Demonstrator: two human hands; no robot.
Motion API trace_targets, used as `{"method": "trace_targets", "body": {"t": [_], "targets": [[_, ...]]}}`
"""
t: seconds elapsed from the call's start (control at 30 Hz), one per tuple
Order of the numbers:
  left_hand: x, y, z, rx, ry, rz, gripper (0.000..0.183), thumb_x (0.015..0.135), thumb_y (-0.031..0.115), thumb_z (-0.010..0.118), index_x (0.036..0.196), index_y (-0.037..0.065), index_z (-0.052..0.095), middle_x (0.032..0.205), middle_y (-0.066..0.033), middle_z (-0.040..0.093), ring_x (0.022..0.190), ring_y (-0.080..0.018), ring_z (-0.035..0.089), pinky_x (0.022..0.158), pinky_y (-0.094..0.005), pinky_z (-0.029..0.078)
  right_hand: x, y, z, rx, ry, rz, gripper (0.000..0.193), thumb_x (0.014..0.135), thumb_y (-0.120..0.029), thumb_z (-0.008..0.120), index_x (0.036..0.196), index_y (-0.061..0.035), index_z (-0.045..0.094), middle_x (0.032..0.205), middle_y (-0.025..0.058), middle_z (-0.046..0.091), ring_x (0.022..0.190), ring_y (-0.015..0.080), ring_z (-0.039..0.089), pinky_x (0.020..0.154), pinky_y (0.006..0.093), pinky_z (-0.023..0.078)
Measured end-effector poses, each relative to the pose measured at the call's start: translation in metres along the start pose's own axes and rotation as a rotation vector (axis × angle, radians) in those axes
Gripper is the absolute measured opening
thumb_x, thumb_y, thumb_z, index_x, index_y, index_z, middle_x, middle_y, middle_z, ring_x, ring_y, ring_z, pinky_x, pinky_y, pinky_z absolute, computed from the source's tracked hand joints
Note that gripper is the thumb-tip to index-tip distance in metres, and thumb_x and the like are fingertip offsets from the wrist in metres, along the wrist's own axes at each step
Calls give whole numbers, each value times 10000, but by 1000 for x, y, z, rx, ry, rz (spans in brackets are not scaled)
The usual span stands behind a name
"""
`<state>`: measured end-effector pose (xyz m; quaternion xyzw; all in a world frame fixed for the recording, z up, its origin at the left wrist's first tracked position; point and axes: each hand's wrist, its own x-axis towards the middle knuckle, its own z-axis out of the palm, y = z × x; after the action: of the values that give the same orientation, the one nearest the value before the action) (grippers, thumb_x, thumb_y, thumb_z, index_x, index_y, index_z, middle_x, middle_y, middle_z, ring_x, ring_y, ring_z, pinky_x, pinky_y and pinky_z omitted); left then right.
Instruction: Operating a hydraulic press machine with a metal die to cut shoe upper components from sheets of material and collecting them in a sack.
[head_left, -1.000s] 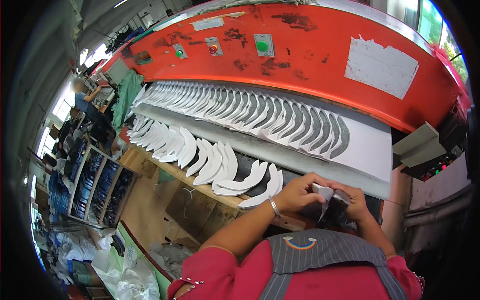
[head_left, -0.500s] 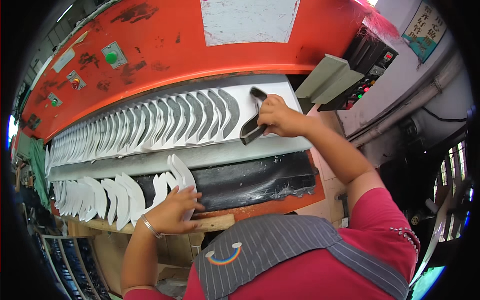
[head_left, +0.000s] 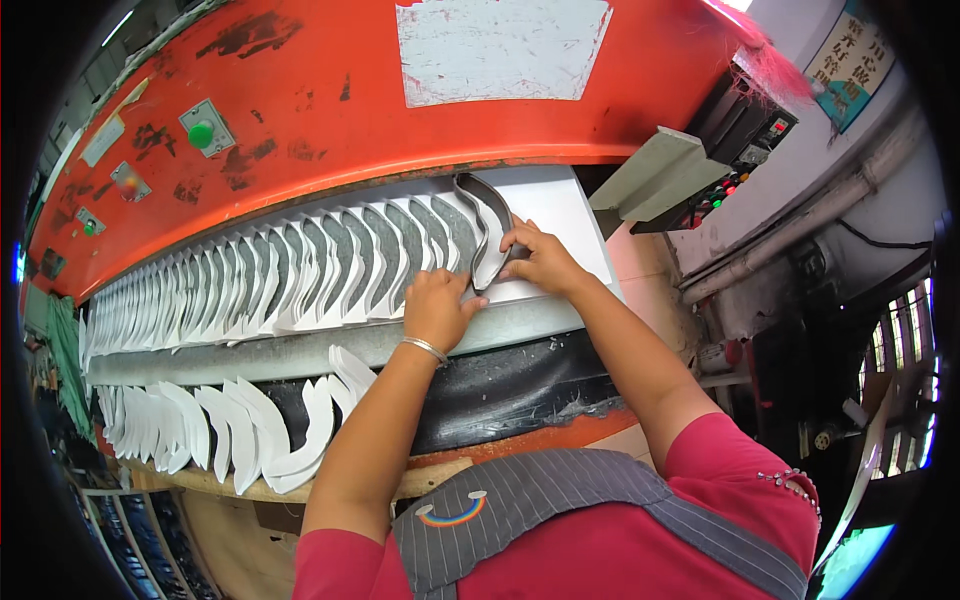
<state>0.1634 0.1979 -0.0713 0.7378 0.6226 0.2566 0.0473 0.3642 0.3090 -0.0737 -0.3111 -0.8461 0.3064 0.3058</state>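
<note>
A curved metal cutting die (head_left: 497, 215), an open S-shaped band, stands on the white sheet (head_left: 545, 190) just right of the last cut-out gap. My right hand (head_left: 545, 258) is closed on its lower right side, thumb and fingers pinching the wall. My left hand (head_left: 440, 303) lies over the sheet's near edge by the die's lower end. Its fingers are bent downward and its thumb stands apart, close to the die tip; the fingertips are partly hidden. A long row of curved gaps with thin white strips (head_left: 385, 245) runs leftward across the sheet.
Stacks of curved white cut pieces (head_left: 265, 430) rest along the near ledge, beside a black strip (head_left: 500, 385). A red machine beam (head_left: 330, 90) with push buttons spans behind the sheet. At right stand a grey bracket (head_left: 660, 175) and a control box (head_left: 745, 130).
My right hand has set the die down on the sheet, left of where it was held. My left hand has left the cut pieces and moved up and right to the sheet beside the die.
</note>
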Motion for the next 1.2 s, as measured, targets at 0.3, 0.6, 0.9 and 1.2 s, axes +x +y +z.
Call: {"method": "trace_targets", "body": {"t": [0.3, 0.6, 0.9, 1.2], "targets": [[-4, -8, 4, -67, 142, 93, 396, 734, 336, 730, 1000, 48, 677, 850, -62, 574, 864, -270, 506, 753, -384, 415, 5, -11, 2, -84, -7, 7, 343, 660, -164, 790, 924, -123, 574, 1402, 183, 446, 1356, 289, 356, 1151, 461, 131], [16, -14, -4, -113, 71, 62, 405, 763, 324, 703, 1060, 48, 677, 889, -60, 594, 876, -270, 512, 770, -384, 418, 24, -4, -7, -107, -82, 70, 344, 683, -172, 787, 947, -129, 570, 1373, 187, 468, 1366, 326, 319, 1149, 467, 145], [12, -104, -128, -337, 215, 49, 527, 767, 247, 740, 1206, 20, 559, 1242, -154, 537, 1195, -320, 456, 1022, -401, 349, 51, -89, -37, -275, 20, 97, 708, 646, -174, 821, 1289, -89, 537, 1253, 147, 584, 1147, 282, 548, 967, 383, 426], [-152, -523, -417, 568, 1113, -656, 668, 812, 341, 699, 1265, -93, 470, 1300, -259, 496, 1213, -368, 471, 1036, -403, 359, 193, -278, 122, 107, -196, -235, 537, 799, -408, 696, 1200, -99, 517, 921, 116, 651, 826, 277, 664, 732, 377, 518]]}}
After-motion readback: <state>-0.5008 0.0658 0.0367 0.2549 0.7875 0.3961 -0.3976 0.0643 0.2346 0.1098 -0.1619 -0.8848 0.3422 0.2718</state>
